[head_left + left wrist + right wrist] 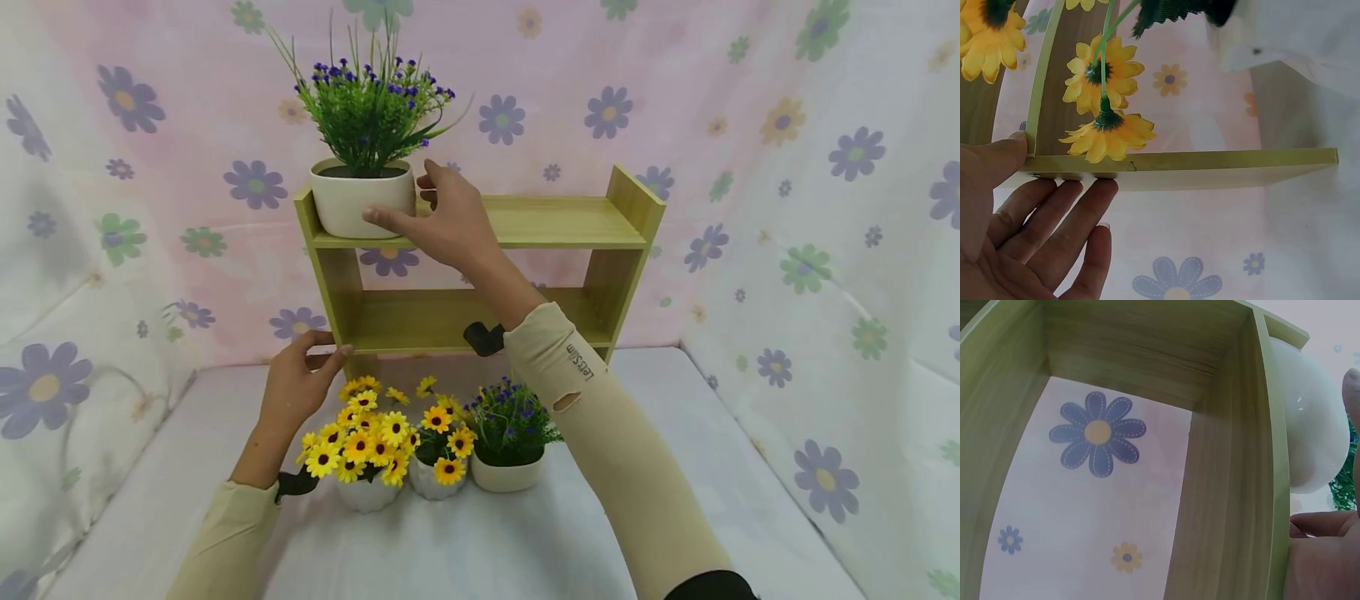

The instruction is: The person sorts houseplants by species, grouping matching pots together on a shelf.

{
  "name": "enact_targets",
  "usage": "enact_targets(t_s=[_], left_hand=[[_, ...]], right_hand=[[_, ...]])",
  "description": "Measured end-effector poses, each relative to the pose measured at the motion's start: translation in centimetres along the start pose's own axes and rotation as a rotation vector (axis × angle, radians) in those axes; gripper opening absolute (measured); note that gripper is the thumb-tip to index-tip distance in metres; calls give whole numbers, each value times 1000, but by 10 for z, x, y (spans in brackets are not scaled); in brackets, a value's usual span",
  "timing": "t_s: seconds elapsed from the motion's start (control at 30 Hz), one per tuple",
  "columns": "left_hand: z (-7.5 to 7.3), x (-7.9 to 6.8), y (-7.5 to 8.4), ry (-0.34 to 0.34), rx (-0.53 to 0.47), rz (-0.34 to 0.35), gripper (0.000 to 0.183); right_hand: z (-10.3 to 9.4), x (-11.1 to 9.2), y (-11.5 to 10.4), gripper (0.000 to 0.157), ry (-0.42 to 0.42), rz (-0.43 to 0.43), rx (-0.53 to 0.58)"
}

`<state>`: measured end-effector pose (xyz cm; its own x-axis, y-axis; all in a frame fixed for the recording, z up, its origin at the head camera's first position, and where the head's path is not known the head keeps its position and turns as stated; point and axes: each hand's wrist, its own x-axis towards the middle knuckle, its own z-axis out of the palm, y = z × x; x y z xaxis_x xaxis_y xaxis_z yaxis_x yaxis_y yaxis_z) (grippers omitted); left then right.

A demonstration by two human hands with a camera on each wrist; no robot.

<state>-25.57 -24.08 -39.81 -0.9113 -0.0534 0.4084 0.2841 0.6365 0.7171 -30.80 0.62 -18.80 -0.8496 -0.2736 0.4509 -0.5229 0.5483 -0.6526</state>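
Note:
A white oval pot (358,204) with grass and small purple flowers (375,100) stands upright at the left end of the top board of a two-tier wooden shelf (555,218). My right hand (450,217) is at the pot's right side, thumb in front of it and bent fingers just past its rim. In the right wrist view the pot (1311,419) shows beside the thumb (1352,394). My left hand (296,379) holds the shelf's left side panel low down. The left wrist view shows thumb and fingers on either side of that panel (1210,160).
Before the shelf, on the white cloth (480,550), stand two pots of yellow flowers (367,442) (442,442) and a cream pot (508,475) with purple flowers. Flower-printed cloth (825,208) hangs behind and at both sides.

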Motion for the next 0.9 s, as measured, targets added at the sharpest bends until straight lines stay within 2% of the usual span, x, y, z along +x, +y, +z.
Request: enact_targets(t_s=[0.1, 0.37, 0.53, 0.67, 0.8, 0.9], left_hand=[[0, 0, 2, -7, -2, 0, 53], [0, -1, 2, -6, -1, -7, 53], [1, 0, 1, 0, -4, -8, 53], [1, 0, 0, 4, 2, -10, 54], [2, -1, 0, 10, 4, -11, 54], [3, -1, 0, 10, 1, -12, 54]], right_hand=[[-5, -8, 4, 107, 2, -2, -2], [-22, -28, 19, 104, 3, -95, 91], [-33, -41, 29, 92, 12, -168, 102], [-41, -55, 34, 78, 28, -267, 166], [-53, -77, 30, 64, 46, -369, 237], [-62, -94, 25, 58, 52, -414, 255]])
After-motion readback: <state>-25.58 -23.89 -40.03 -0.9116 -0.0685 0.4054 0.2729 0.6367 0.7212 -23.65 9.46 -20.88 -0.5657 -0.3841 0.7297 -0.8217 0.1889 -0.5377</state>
